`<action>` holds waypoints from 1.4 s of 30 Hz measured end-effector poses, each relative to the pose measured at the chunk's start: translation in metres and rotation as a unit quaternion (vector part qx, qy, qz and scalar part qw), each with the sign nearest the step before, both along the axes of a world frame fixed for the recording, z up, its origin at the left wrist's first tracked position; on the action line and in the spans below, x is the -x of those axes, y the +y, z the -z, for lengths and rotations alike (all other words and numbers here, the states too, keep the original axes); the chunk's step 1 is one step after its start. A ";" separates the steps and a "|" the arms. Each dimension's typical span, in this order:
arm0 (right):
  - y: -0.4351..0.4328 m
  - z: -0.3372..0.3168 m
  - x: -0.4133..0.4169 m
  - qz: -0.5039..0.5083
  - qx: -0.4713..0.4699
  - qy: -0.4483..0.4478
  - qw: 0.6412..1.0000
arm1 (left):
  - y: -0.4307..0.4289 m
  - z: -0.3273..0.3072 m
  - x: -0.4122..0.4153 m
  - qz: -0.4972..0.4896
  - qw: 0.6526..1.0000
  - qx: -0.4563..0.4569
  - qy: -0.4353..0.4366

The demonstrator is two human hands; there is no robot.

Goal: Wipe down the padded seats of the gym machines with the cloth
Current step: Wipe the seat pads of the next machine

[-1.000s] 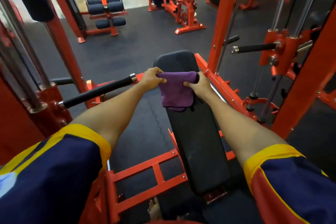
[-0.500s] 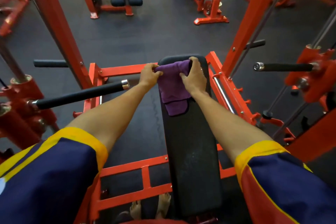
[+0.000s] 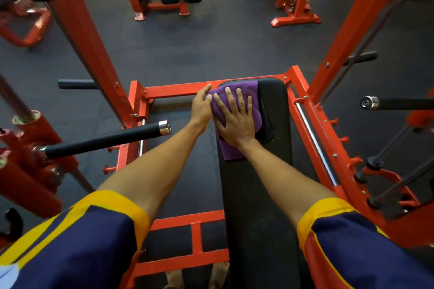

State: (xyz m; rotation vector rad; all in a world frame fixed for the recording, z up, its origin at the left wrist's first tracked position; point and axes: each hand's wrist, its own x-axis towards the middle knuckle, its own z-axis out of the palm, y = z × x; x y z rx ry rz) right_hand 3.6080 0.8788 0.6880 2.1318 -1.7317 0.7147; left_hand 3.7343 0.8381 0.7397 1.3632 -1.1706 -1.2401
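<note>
Frame: red steel frame (image 3: 178, 89) that I see round the padded seat, standing on the dark floor (image 3: 211, 42).
Padded seat (image 3: 258, 195): long and black, running away from me.
Cloth (image 3: 244, 89): purple, lying over the seat's far left end, under my right hand.
Right hand (image 3: 236, 122): flat on the cloth, fingers (image 3: 229, 98) straight and spread, pressing rather than grasping.
Left hand (image 3: 201, 107): at the cloth's left edge, thumb touching it; I cannot tell whether it pinches.

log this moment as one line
step: wiping bench pad | right hand: flat on purple cloth, far end of pad | left hand: touches cloth's left edge | near end of pad: uncovered
</note>
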 end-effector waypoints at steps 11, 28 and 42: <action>-0.046 -0.026 0.053 0.111 0.007 -0.061 0.992 | -0.005 0.008 0.015 0.030 0.998 -0.020 0.046; -0.069 -0.049 0.073 0.038 -0.019 -0.018 0.999 | -0.025 0.011 0.006 0.038 0.996 0.049 -0.062; -0.090 -0.060 0.082 0.081 0.001 -0.091 0.993 | -0.052 0.004 0.034 0.103 0.926 0.175 -0.318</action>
